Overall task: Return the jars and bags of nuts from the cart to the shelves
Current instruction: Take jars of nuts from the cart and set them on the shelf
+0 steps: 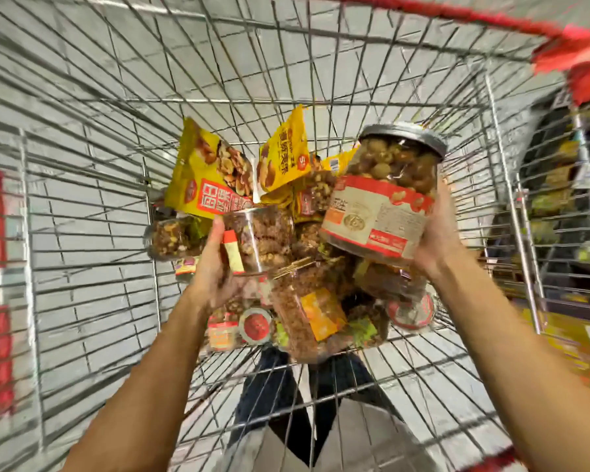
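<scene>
Two bare forearms (157, 386) reach from the near edge into the wire cart (82, 199).

**Hand state**
- The left hand (215, 267) grips a clear walnut jar (256, 240), thumb up along its left side. The jar is low, just above the heap.
- The right hand (436, 240) holds a larger grey-lidded jar (385, 202) by its right side, palm against the red-and-cream label. The jar is tilted with its lid toward the far right, and is raised above the heap.

**Cart contents**
- Two yellow bags (208, 172) stand upright against the far wall.
- A heap of loose jars (307, 318) lies on its sides on the cart floor, between and below the two hands.

**Destination**
- The shelves (559, 172) show through the right wall of the cart, blurred. What is stocked on them cannot be read.

**Progress (judgement)**
- The task appears to be at an early stage.
- Two jars are in hand but neither is clear of the cart or placed.
- Both bags and most jars are not yet returned.
- How many items were already shelved cannot be told.
</scene>
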Tool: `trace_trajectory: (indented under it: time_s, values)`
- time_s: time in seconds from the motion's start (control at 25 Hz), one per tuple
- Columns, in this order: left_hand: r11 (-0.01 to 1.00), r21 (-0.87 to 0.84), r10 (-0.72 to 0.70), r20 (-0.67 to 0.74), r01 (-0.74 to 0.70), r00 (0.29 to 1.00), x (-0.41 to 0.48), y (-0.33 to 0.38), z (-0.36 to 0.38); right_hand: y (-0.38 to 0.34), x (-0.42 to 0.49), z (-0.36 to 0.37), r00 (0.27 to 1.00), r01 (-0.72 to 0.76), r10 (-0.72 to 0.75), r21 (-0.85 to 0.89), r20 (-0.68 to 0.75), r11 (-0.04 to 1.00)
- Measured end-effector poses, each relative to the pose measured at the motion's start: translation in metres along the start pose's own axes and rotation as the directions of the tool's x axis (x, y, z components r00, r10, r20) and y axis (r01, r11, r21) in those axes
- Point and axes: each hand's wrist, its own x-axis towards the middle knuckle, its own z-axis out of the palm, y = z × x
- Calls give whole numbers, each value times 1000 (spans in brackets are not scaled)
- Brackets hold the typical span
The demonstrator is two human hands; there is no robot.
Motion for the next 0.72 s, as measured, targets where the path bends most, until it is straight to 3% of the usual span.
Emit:
trace_trajectory:
  time_s: [0.16,0.32,0.52,0.6,0.72]
  values:
    - [994,100,13,247,-39,969,-36,28,55,-11,-67,-5,997,73,-70,125,-25,989]
    - [954,285,-57,468,-90,882,-79,17,123,-10,-158,-47,958,287,-275,284,-79,915]
    - [887,437,-262,742,-150,617,-139,-45,221,9,-274,-127,829,555,-483,509,-280,658]
    - [868,473,-322,766,-150,556,-166,-86,259,22,-319,-164,751,643,-549,592,-367,485]
    - [818,555,-412,748,-150,520,-211,-155,303,41,-379,-219,671,694,-585,664,-455,279]
